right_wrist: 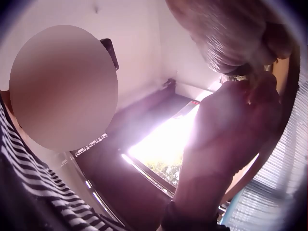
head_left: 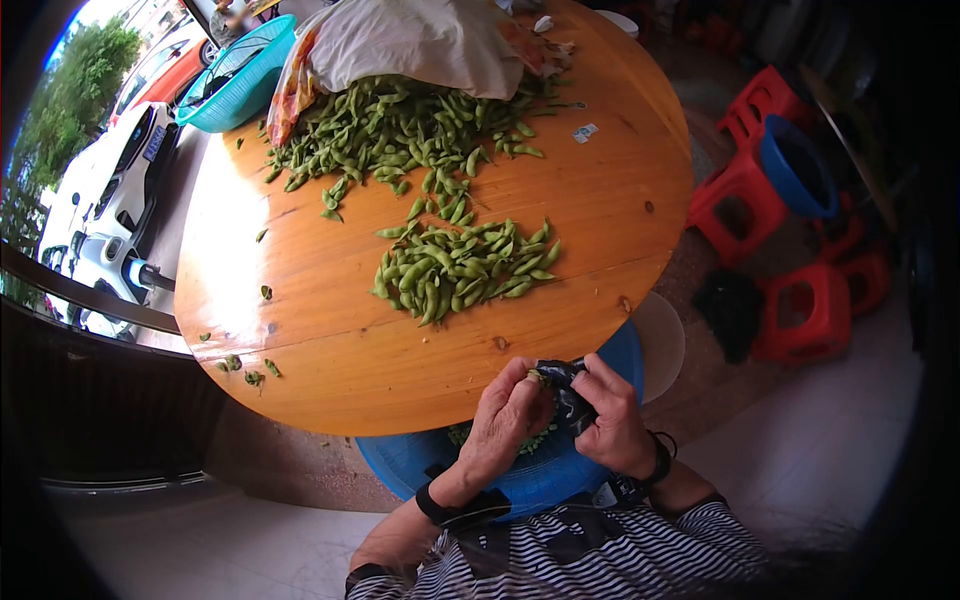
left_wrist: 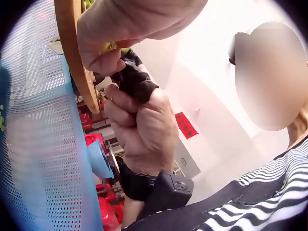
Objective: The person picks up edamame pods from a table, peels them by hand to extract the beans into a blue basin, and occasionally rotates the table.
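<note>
Over the blue basin, my left hand (head_left: 505, 415) pinches a yellow-green soybean pod (left_wrist: 113, 46), mostly hidden by the fingers. My right hand (head_left: 612, 415) meets it from the other side with curled fingers, gripping at the same pod. Glossy black wrapping (left_wrist: 134, 79) covers the ends of the right thumb and forefinger. Below both hands, the blue mesh basin (head_left: 400, 460) contains small green beans (head_left: 535, 440), partly hidden by the hands. A small heap of green soybean pods (head_left: 460, 270) lies near the front of the wooden table (head_left: 330, 360).
Farther back is a larger heap of pods (head_left: 390, 130), partly under a pale cloth sack (head_left: 410, 45). A turquoise basket (head_left: 240, 75) stands at the table's back left edge. Red stools (head_left: 800, 315) and a blue bowl (head_left: 798, 165) are at the right. Scattered pod scraps (head_left: 253, 378) lie front left.
</note>
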Motion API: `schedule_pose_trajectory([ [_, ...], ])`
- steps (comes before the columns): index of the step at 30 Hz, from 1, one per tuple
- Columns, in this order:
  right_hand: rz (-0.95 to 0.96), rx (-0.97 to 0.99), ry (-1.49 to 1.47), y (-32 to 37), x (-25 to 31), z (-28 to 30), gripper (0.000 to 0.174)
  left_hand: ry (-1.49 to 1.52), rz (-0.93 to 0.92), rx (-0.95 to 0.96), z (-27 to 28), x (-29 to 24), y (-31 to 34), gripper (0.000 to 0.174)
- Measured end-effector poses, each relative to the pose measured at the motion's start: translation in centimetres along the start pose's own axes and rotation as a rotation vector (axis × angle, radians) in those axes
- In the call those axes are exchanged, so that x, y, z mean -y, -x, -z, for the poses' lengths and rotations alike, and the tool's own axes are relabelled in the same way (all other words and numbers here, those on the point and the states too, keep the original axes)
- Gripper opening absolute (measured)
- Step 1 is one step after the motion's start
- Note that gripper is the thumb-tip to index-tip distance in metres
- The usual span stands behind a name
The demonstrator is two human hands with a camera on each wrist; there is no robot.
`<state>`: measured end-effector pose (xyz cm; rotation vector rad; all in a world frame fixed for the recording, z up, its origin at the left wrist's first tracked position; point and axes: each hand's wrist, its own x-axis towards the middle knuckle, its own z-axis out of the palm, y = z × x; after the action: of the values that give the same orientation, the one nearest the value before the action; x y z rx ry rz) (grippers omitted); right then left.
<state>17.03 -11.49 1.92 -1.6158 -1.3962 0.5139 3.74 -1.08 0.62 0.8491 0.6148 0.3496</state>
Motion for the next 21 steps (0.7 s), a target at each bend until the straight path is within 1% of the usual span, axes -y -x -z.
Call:
schedule_pose_trajectory([
  [2, 0.009, -0.008, 0.062, 0.1, 0.2, -0.2, 0.045, -0.044, 0.002, 0.005, 0.1, -0.1, 0.0, 0.016],
  [4, 0.006, -0.027, 0.059, -0.1, 0.3, -0.2, 0.046, -0.088, 0.006, 0.012, -0.1, -0.1, 0.0, 0.016],
  [6, 0.005, -0.049, 0.058, -0.2, 0.5, -0.1, 0.046, 0.061, 0.049, -0.033, -0.8, -0.1, 0.0, 0.015],
  [7, 0.015, -0.033, 0.044, -0.2, 0.7, 0.1, 0.045, 0.061, 0.048, -0.033, -0.8, 0.0, 0.0, 0.015],
  [9, 0.025, -0.019, 0.027, -0.1, 0.6, 0.1, 0.045, 0.169, -0.004, -0.016, -0.3, 0.7, -0.1, 0.015],
  [11, 0.025, -0.03, -0.026, -0.1, 0.1, 0.3, 0.043, 0.16, 0.016, 0.012, 0.1, 0.9, -0.3, 0.016],
  [13, 0.002, -0.023, -0.047, -0.1, -0.7, 1.6, 0.043, 0.147, 0.033, 0.04, 0.5, 0.8, 0.0, 0.018],
  [14, -0.081, -0.073, -0.118, -0.1, -1.0, 2.2, 0.045, -0.077, -0.015, 0.157, 0.8, 0.7, 0.2, 0.021],
  [15, -0.078, -0.182, -0.088, -0.3, -0.8, 2.9, 0.042, -0.303, -0.064, 0.271, 1.1, 0.4, 0.4, 0.025],
  [16, -0.228, -0.226, -0.089, 0.0, -0.6, 4.2, 0.038, -0.483, -0.015, 0.332, 1.3, -0.7, 0.7, 0.026],
  [17, -0.137, -0.297, -0.047, 0.4, -1.8, 5.2, 0.035, -0.487, -0.017, 0.327, 1.4, -1.7, 0.6, 0.026],
  [18, -0.283, -0.326, -0.015, 0.7, -1.6, 6.6, 0.032, -0.646, -0.041, 0.309, 1.4, -2.8, 0.3, 0.023],
  [19, -0.262, -0.281, 0.185, 1.3, -2.7, 8.2, 0.033, -0.803, -0.064, 0.29, 1.1, -3.9, -0.1, 0.02],
  [20, -0.289, -0.263, 0.344, 2.2, -4.0, 9.4, 0.035, -0.942, -0.187, 0.161, 0.5, -5.1, -0.6, 0.015],
  [21, -0.313, -0.246, 0.505, 2.9, -5.1, 10.2, 0.038, -0.943, -0.193, 0.159, 0.6, -5.7, -1.6, 0.015],
])
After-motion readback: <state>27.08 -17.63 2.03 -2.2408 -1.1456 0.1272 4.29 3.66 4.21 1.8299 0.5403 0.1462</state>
